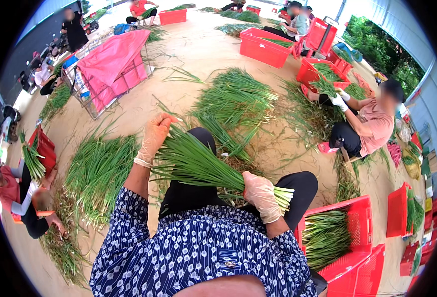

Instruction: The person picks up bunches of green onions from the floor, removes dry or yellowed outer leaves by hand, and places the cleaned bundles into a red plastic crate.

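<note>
A bunch of chives (203, 161) lies across above my lap, its green leaves fanned toward the upper left and its white stem ends at the right. My right hand (262, 197), in a thin clear glove, is closed round the bunch near the white ends. Beside the leaf tips, my left hand (155, 136) is raised in a similar glove, its fingers pinched together. Whether a thin blade is between those fingertips is too small to tell. Loose chives lie in a large pile (238, 96) ahead of me and in another pile (99, 173) to my left.
A red crate (362, 222) holding chives stands close by my right side. At the right, a co-worker (374, 121) in white gloves handles chives beside another red crate (307, 74). Another person (18, 190) sits at the far left. A pink-covered frame (112, 59) stands ahead left.
</note>
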